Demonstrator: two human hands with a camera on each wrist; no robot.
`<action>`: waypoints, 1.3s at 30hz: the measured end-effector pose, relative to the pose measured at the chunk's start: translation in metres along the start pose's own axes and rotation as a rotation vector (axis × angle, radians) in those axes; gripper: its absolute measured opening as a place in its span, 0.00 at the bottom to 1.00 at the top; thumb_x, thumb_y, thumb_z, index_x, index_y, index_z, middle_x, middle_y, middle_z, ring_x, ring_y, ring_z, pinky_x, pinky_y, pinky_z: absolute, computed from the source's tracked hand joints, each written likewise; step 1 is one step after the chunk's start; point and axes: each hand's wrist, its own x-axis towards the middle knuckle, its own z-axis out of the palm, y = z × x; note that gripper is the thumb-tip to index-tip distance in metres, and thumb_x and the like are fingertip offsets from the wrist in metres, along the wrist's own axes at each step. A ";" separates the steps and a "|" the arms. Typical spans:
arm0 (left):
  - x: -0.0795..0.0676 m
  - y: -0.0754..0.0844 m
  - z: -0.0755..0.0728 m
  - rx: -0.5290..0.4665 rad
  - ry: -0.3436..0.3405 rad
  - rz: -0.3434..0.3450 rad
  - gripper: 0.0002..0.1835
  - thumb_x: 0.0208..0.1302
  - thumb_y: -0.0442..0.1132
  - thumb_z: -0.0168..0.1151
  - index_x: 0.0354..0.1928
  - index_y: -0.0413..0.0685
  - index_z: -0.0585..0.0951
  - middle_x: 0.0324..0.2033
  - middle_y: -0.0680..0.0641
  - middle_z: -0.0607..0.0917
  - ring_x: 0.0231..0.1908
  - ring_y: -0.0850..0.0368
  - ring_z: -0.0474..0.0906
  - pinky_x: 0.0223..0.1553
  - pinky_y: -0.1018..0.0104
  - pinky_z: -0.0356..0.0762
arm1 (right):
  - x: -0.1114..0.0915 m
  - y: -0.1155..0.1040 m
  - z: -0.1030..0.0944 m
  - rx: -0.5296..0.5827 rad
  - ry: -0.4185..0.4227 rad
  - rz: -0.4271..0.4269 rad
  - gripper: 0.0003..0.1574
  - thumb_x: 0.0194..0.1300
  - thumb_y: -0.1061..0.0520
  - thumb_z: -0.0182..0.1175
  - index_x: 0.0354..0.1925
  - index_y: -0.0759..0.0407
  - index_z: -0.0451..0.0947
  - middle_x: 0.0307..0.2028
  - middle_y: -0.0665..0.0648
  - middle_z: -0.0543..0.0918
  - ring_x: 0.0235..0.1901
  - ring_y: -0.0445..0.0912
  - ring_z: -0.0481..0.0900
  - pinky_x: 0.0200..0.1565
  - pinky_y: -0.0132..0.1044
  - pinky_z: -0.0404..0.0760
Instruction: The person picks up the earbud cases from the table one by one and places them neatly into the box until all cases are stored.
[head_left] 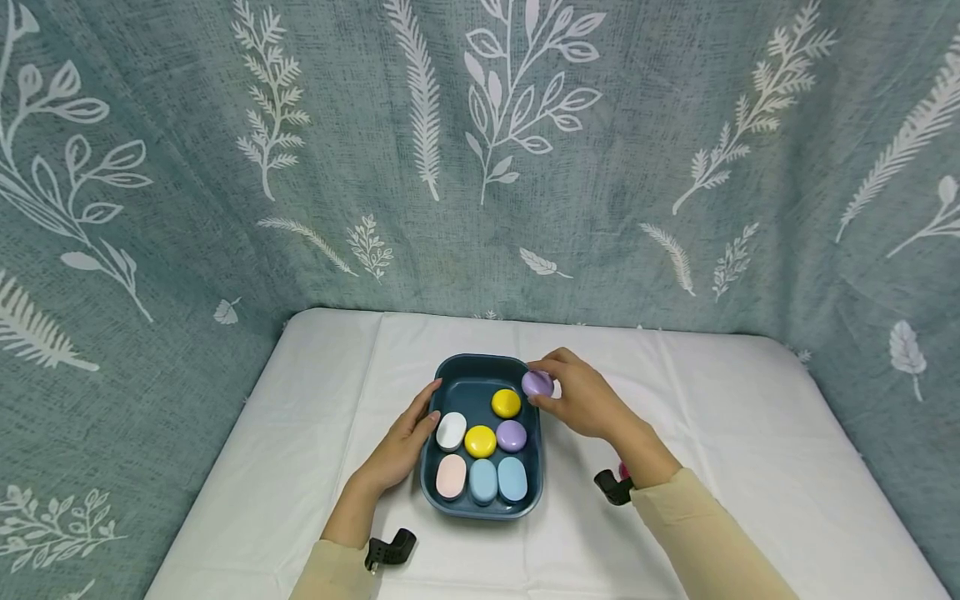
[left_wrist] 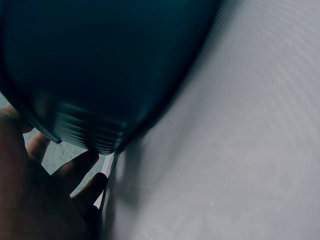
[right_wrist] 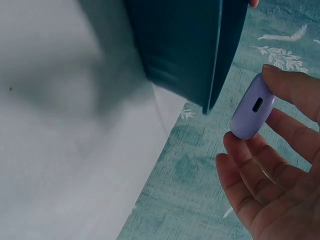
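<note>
A dark blue tray (head_left: 480,510) lies on the white cloth with several small, smooth cases in it. My left hand (head_left: 406,439) grips the tray's left side, thumb tip at the rim; in the left wrist view, fingers (left_wrist: 75,167) rest against its outer wall. Between thumb and fingers, my right hand (head_left: 581,396) pinches a purple rounded case (right_wrist: 253,110) with a dark slot in its side. This case overlaps the tray's far right corner in the head view. Inside are two yellow round cases (head_left: 506,403), another purple one (head_left: 512,436) and a white oval one (head_left: 452,432).
Along the tray's near end lie a pale pink case (head_left: 451,477) and two light blue ones (head_left: 483,482). Something pink (head_left: 623,472) shows partly behind the right wrist. A leaf-patterned curtain (head_left: 465,208) hangs behind the white-covered table (head_left: 330,375).
</note>
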 end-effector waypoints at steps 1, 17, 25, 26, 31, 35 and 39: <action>0.000 0.000 0.000 0.000 0.000 -0.001 0.29 0.83 0.58 0.43 0.81 0.79 0.53 0.82 0.57 0.52 0.82 0.52 0.49 0.81 0.45 0.50 | 0.001 -0.002 0.001 0.000 -0.003 -0.001 0.33 0.67 0.52 0.72 0.67 0.59 0.79 0.57 0.59 0.79 0.50 0.53 0.79 0.53 0.48 0.82; 0.000 0.001 0.001 -0.005 0.012 0.008 0.30 0.83 0.56 0.44 0.82 0.76 0.53 0.83 0.52 0.52 0.82 0.47 0.49 0.80 0.42 0.50 | 0.012 -0.019 0.020 0.026 -0.039 -0.079 0.30 0.69 0.52 0.70 0.66 0.57 0.79 0.60 0.57 0.80 0.56 0.51 0.82 0.62 0.50 0.82; 0.000 0.000 0.000 0.000 0.007 -0.013 0.30 0.83 0.58 0.44 0.81 0.79 0.53 0.83 0.56 0.51 0.82 0.51 0.49 0.81 0.44 0.50 | 0.017 -0.022 0.029 0.030 -0.065 -0.106 0.29 0.69 0.54 0.69 0.66 0.57 0.79 0.62 0.57 0.80 0.59 0.51 0.82 0.63 0.51 0.81; 0.000 0.000 0.000 -0.001 0.007 -0.010 0.30 0.83 0.58 0.44 0.81 0.79 0.53 0.83 0.56 0.51 0.82 0.50 0.49 0.81 0.44 0.50 | 0.017 -0.023 0.029 0.030 -0.064 -0.107 0.29 0.69 0.53 0.69 0.66 0.57 0.79 0.61 0.57 0.80 0.58 0.51 0.82 0.63 0.50 0.81; 0.000 0.000 0.000 -0.004 0.006 0.003 0.30 0.83 0.57 0.44 0.81 0.77 0.53 0.83 0.53 0.51 0.82 0.47 0.49 0.80 0.42 0.49 | 0.019 -0.025 0.034 0.046 -0.065 -0.117 0.29 0.69 0.53 0.70 0.65 0.58 0.80 0.61 0.57 0.80 0.57 0.50 0.82 0.62 0.50 0.82; 0.001 -0.001 0.000 -0.006 0.004 -0.004 0.30 0.83 0.58 0.44 0.81 0.79 0.53 0.83 0.55 0.51 0.82 0.49 0.48 0.81 0.44 0.49 | 0.020 -0.025 0.038 0.046 -0.073 -0.123 0.28 0.69 0.53 0.70 0.65 0.58 0.80 0.62 0.57 0.80 0.56 0.50 0.82 0.62 0.49 0.82; 0.001 -0.001 -0.001 -0.008 0.001 -0.013 0.29 0.83 0.58 0.44 0.80 0.81 0.53 0.83 0.57 0.52 0.82 0.52 0.49 0.81 0.45 0.49 | 0.022 -0.026 0.044 0.040 -0.082 -0.130 0.27 0.70 0.53 0.69 0.64 0.57 0.81 0.62 0.57 0.80 0.56 0.50 0.83 0.62 0.49 0.82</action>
